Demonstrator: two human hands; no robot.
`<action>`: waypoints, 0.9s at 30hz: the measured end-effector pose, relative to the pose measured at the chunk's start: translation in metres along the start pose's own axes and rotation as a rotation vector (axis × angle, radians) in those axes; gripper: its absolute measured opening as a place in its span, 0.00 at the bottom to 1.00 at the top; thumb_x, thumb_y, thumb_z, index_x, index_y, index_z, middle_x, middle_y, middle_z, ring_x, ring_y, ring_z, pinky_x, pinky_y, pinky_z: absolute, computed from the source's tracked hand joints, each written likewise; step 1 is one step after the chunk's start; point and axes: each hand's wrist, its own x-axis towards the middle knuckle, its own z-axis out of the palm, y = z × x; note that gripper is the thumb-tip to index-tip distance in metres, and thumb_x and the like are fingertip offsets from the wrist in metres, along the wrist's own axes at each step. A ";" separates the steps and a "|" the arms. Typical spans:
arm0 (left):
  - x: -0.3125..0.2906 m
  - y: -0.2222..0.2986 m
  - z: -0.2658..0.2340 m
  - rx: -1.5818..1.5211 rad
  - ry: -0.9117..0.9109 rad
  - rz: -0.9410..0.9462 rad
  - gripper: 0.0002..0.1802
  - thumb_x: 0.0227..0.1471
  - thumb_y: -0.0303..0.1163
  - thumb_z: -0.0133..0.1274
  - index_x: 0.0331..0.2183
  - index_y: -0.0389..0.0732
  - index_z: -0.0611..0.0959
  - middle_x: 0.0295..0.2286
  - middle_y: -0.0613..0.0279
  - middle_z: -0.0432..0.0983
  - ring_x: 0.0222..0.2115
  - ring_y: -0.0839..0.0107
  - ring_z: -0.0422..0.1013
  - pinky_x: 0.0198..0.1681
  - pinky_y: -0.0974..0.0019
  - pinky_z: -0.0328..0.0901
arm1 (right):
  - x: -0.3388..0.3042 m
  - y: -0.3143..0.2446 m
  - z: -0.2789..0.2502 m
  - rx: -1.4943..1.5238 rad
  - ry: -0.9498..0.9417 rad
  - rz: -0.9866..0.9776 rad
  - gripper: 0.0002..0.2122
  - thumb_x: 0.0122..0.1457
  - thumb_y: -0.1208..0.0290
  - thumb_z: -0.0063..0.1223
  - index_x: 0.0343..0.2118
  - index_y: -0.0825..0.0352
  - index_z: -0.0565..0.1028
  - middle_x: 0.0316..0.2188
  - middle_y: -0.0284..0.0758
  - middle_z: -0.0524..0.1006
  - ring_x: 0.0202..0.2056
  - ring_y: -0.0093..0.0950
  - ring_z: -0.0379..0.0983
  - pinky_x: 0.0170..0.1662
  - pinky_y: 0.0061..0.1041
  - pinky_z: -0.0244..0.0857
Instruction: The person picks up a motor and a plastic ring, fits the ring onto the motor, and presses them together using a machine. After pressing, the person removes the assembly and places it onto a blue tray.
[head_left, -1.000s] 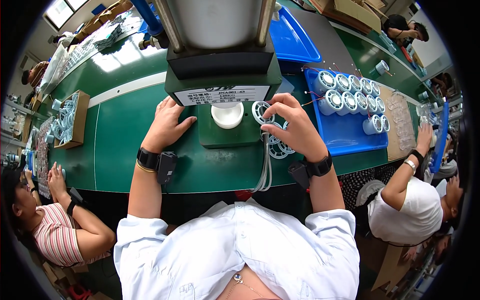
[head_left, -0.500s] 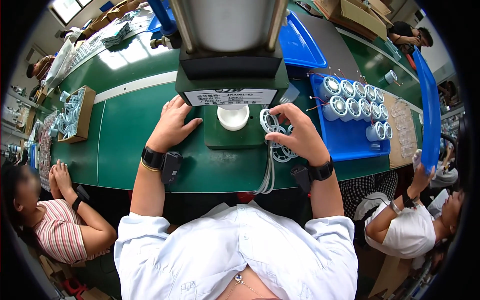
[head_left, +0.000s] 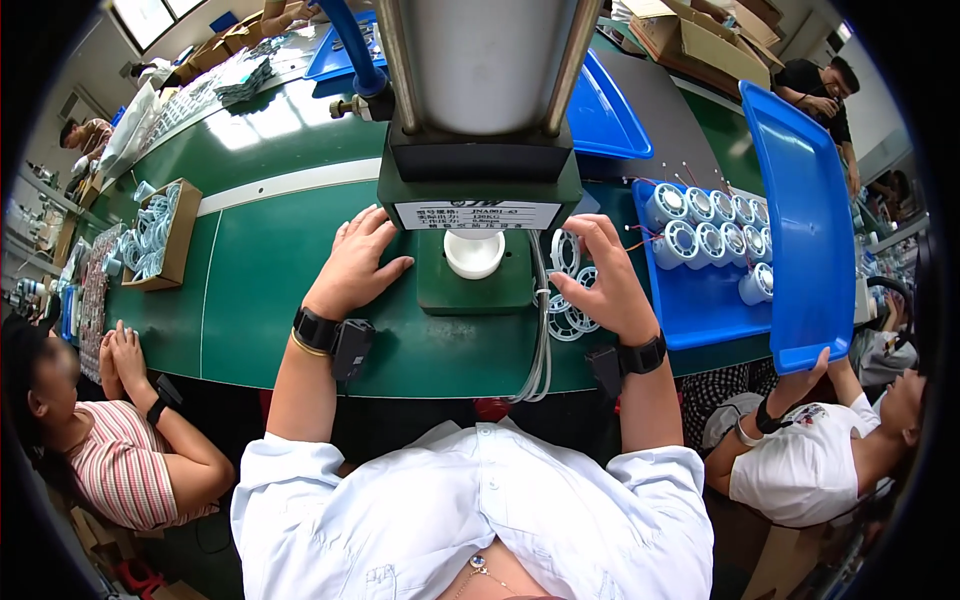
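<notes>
My left hand lies on the green bench left of the bench press, holding nothing, its thumb pointing at the press base. On that base, under the press head, sits a round white cup-like holder. My right hand is to the right of the base, thumb and fingers curved about the edges of a pale plastic ring. The ring is tilted, and its contact with the fingertips is partly hidden. Several similar spoked rings lie under and beside the hand. Pale tubes run down beside the base.
A blue tray at right bears several white cylindrical motor-like units with wires. A person on the right holds up another blue tray there. An open carton of pale blue parts stands left. Another person sits at left.
My right hand has moved the ring a little right, away from the press base. My left hand stays put. The raised blue tray has swung left, partly covering the white units. The view has shifted slightly.
</notes>
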 end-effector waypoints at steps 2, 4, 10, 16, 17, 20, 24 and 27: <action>0.001 -0.002 0.003 -0.011 0.002 -0.001 0.27 0.51 0.39 0.58 0.51 0.39 0.73 0.58 0.53 0.62 0.62 0.50 0.53 0.62 0.45 0.50 | 0.000 0.005 0.001 -0.001 -0.005 -0.020 0.26 0.48 0.73 0.61 0.52 0.67 0.69 0.45 0.37 0.68 0.41 0.30 0.66 0.47 0.26 0.64; 0.000 -0.002 0.003 -0.009 0.010 0.005 0.28 0.51 0.39 0.58 0.52 0.40 0.73 0.57 0.53 0.62 0.62 0.51 0.54 0.62 0.45 0.50 | 0.000 0.008 0.002 -0.004 0.009 -0.022 0.26 0.48 0.72 0.61 0.53 0.66 0.69 0.45 0.37 0.68 0.41 0.30 0.66 0.47 0.26 0.64; -0.001 0.003 -0.002 -0.021 0.046 0.016 0.29 0.50 0.38 0.59 0.54 0.41 0.74 0.55 0.51 0.66 0.59 0.51 0.57 0.62 0.50 0.52 | 0.001 0.012 0.003 0.002 0.050 -0.024 0.28 0.48 0.72 0.60 0.55 0.64 0.70 0.44 0.37 0.70 0.42 0.31 0.66 0.48 0.28 0.64; -0.002 0.002 0.001 0.005 0.076 0.058 0.29 0.51 0.38 0.58 0.54 0.39 0.73 0.51 0.49 0.69 0.55 0.51 0.60 0.60 0.53 0.53 | -0.001 0.014 0.004 -0.003 0.062 -0.015 0.27 0.48 0.72 0.60 0.55 0.63 0.71 0.43 0.36 0.70 0.42 0.31 0.67 0.48 0.28 0.65; -0.003 0.002 0.001 0.022 0.099 0.081 0.30 0.51 0.38 0.58 0.54 0.37 0.72 0.49 0.47 0.70 0.53 0.51 0.62 0.59 0.54 0.55 | -0.001 0.015 0.005 0.001 0.057 -0.008 0.27 0.48 0.72 0.60 0.55 0.63 0.71 0.43 0.36 0.70 0.42 0.31 0.67 0.48 0.28 0.65; -0.002 0.002 0.002 0.044 0.108 0.097 0.31 0.51 0.38 0.57 0.55 0.36 0.71 0.47 0.46 0.72 0.50 0.50 0.64 0.58 0.55 0.56 | -0.002 0.019 0.007 0.006 0.060 -0.001 0.27 0.48 0.72 0.60 0.54 0.63 0.71 0.43 0.36 0.70 0.42 0.31 0.67 0.49 0.28 0.65; -0.002 0.006 0.001 0.051 0.083 0.084 0.31 0.51 0.38 0.57 0.56 0.37 0.71 0.48 0.46 0.72 0.50 0.50 0.64 0.58 0.55 0.56 | -0.003 0.022 0.005 0.002 0.073 0.008 0.27 0.48 0.72 0.60 0.54 0.63 0.71 0.43 0.36 0.70 0.44 0.32 0.67 0.50 0.29 0.65; -0.004 0.007 -0.001 0.043 0.083 0.087 0.32 0.51 0.38 0.57 0.56 0.37 0.71 0.48 0.46 0.72 0.51 0.50 0.64 0.58 0.55 0.56 | -0.003 0.018 0.002 -0.003 0.067 0.024 0.26 0.48 0.72 0.60 0.54 0.63 0.71 0.44 0.37 0.70 0.45 0.32 0.68 0.50 0.29 0.64</action>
